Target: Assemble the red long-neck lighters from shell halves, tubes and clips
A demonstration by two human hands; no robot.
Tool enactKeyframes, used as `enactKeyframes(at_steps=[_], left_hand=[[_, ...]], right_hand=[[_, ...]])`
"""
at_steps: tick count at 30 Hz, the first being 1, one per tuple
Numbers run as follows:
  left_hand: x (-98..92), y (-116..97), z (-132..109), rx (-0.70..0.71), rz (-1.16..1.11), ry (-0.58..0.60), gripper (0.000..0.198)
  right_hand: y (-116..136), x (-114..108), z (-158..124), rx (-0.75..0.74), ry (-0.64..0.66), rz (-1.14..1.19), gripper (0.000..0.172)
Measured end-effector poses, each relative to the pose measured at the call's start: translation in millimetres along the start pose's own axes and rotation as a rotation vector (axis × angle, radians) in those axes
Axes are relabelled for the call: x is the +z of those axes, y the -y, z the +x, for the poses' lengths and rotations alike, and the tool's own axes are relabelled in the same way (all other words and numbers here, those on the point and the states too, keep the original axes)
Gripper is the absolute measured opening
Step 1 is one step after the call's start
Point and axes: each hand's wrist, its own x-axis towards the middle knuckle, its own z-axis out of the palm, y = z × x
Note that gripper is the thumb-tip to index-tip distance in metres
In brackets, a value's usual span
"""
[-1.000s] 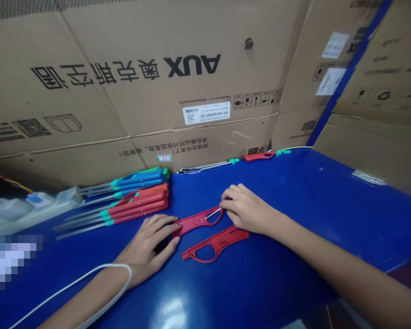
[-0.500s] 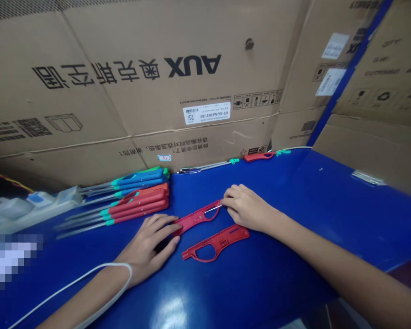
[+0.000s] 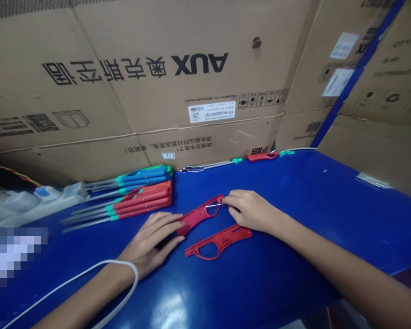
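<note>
Tilted a touch steeper than in the earlier view, the red plastic frame half [image 3: 197, 217] now points its far end up toward the right hand [image 3: 250, 210], and the whole scene sits slightly shifted in the picture. This frame half lies on the blue tabletop [image 3: 311, 192] between the two hands, with a thin wire [image 3: 214, 205] running across its open loop. The right fingers [image 3: 231, 199] are close together in a narrow pinch at the wire's end, while the left fingers [image 3: 167, 224] lie loosely spread and reach the frame's near end beside the left hand [image 3: 150, 242]; whether they grip it or only steady it, I cannot tell. Moulded plastic this thin should be light and fairly stiff, but it may flex or snap at the slender bridge around the loop, and it could slide on the glossy surface. The broader body looks the safer place to hold, leaving the springy-looking wire free. Just below lies a second red frame half [image 3: 219, 241], close to the first but apart from it. Toward the left stand a stack of red tools [image 3: 140, 201] with green collars and metal rods, and behind them a stack of blue tools [image 3: 142, 176]. A white cord [image 3: 132, 274] loops around the left wrist and trails across the tabletop, where it could snag. Cardboard boxes [image 3: 123, 41] wall off the far edge.
</note>
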Motion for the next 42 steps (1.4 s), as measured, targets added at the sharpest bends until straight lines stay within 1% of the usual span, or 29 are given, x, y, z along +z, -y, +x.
enactKeyframes(at_steps=[5, 12, 16, 20, 22, 24, 26, 28, 30, 33, 36, 40, 41, 42], left_hand=[[0.5, 1, -1, -0.001, -0.006, -0.001, 0.029], [2.1, 2, -2, 0.019, 0.016, 0.021, 0.018], [2.8, 2, -4, 0.025, 0.053, 0.028, 0.018], [3.7, 0, -5, 0.070, 0.089, -0.002, 0.018], [2.8, -1, -2, 0.111, 0.129, -0.032, 0.017], [1.0, -3, 1, 0.159, 0.155, -0.052, 0.015], [-0.3, -4, 4, 0.157, 0.123, -0.051, 0.015], [0.2, -2, 4, 0.084, 0.062, -0.049, 0.019], [2.8, 1, 1, 0.033, 0.005, -0.021, 0.022], [6.4, 5, -6, 0.005, -0.031, 0.024, 0.023], [5.2, 4, -8, -0.004, -0.055, 0.068, 0.025], [0.6, 0, -6, 0.016, -0.078, 0.118, 0.042], [0.1, -2, -5, 0.022, -0.075, 0.125, 0.043], [0.1, -2, -5, 0.026, -0.073, 0.132, 0.040]], right_hand=[[1, 2, -1, 0.018, -0.031, 0.056, 0.025], [2, 7, 0, 0.036, -0.045, 0.141, 0.027], [2, 7, 0, 0.073, -0.034, 0.161, 0.027], [2, 5, 1, 0.114, -0.015, 0.167, 0.030], [-1, 4, 2, 0.128, 0.009, 0.205, 0.031], [-4, 3, 3, 0.126, 0.041, 0.270, 0.027], [-7, 3, 3, 0.117, 0.062, 0.327, 0.024], [-9, 1, 3, 0.122, 0.071, 0.362, 0.020], [-11, -2, 4, 0.132, 0.085, 0.393, 0.017], [-11, -8, 4, 0.142, 0.160, 0.422, 0.016], [-11, -10, 4, 0.178, 0.203, 0.428, 0.008], [-12, -7, 2, 0.187, 0.228, 0.464, 0.005], [-13, -7, 2, 0.189, 0.228, 0.478, 0.004], [-14, -7, 1, 0.187, 0.232, 0.494, 0.007]])
